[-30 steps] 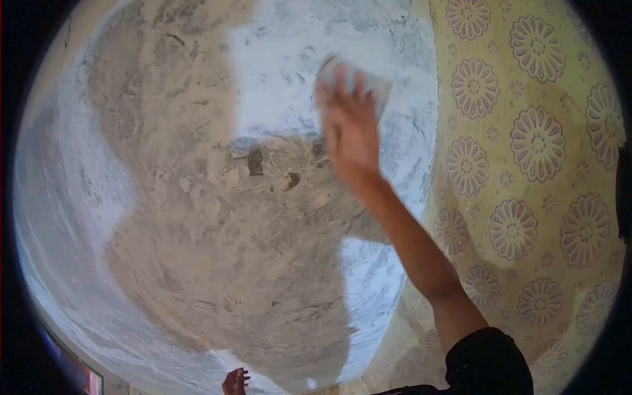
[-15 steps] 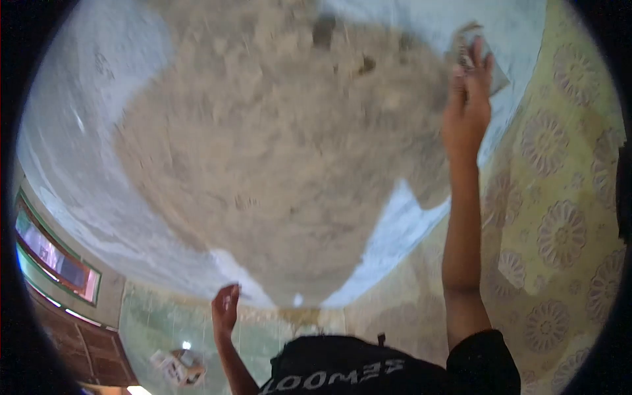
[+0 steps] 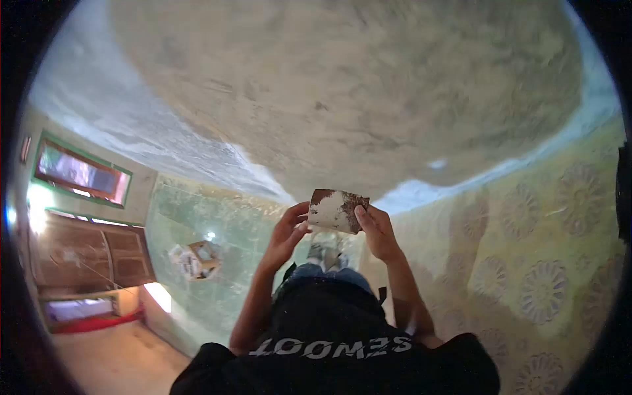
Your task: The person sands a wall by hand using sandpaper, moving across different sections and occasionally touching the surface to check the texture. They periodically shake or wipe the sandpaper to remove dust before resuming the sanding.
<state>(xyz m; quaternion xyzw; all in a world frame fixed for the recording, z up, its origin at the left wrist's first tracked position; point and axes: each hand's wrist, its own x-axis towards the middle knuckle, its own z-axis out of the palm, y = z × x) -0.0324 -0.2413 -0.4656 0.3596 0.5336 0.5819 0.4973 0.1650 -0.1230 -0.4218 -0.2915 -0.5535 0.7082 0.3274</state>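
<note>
"While the black shirt (image 3: 316, 313) is seen from above, where is the sheet (image 3: 338, 212) found?"

"In front of the chest, between the left grip (image 3: 284, 232) and the right grip (image 3: 382, 236). It is held by both."

"How is each grip closed?"

"Its left edge is held by the fingers of the left grip; its right side is pinched by the right grip, with the thumb (image 3: 361, 214) laid across the face."

"And that face?"

"Pale, mottled with dark brown—the brown is gathered at the upper left corner and along the right side. What lies on the back cannot be told."

"What is seen around it?"

"A grey-brown patch (image 3: 368, 85) is spread above, edged in white. Round flower shapes are borne by the yellow wall (image 3: 507, 289) on the right. On the green floor (image 3: 224, 227), an open box (image 3: 203, 258) is seen at the left, and shoes (image 3: 327, 253) are partly seen below the sheet—blurred."
</note>
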